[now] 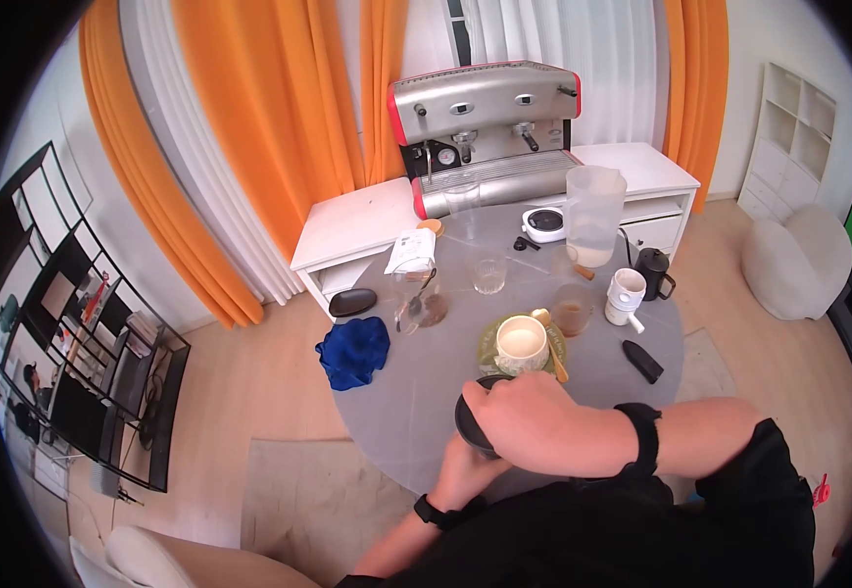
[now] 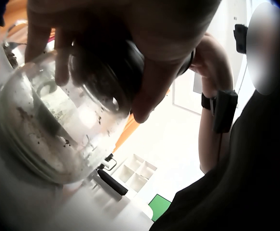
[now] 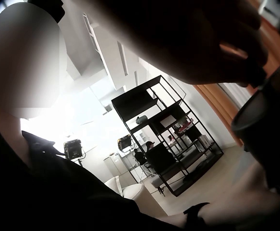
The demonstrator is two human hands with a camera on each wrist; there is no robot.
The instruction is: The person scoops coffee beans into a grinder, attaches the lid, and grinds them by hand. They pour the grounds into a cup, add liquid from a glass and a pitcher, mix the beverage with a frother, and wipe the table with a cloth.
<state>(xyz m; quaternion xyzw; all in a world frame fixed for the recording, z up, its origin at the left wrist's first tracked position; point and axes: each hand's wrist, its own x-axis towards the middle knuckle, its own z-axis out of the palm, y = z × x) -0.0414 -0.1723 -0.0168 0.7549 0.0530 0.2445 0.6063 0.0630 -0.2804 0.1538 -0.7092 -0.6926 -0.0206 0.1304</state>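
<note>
Near the table's front edge both hands are on a hand coffee grinder (image 1: 469, 431) with a black top and a glass jar (image 2: 58, 125). Dark specks cling inside the jar. My left hand (image 1: 470, 470) grips it at the black collar, fingers and thumb wrapped round in the left wrist view. Over the top, the curled fingers of my right hand (image 1: 534, 421) pinch a small dark part (image 3: 256, 77) beside the black rim (image 3: 251, 113). Just beyond stands a cream-coloured cup (image 1: 522, 343) of pale liquid on a green mat (image 1: 487, 351).
Left on the grey table (image 1: 396, 412) are a blue cloth (image 1: 352, 353), a dark oval dish (image 1: 352, 302) and a glass vessel (image 1: 418, 304). To the right stand a white mug (image 1: 626, 294), a tall pitcher (image 1: 594, 216) and a black kettle (image 1: 653, 272). An espresso machine (image 1: 489, 127) is behind.
</note>
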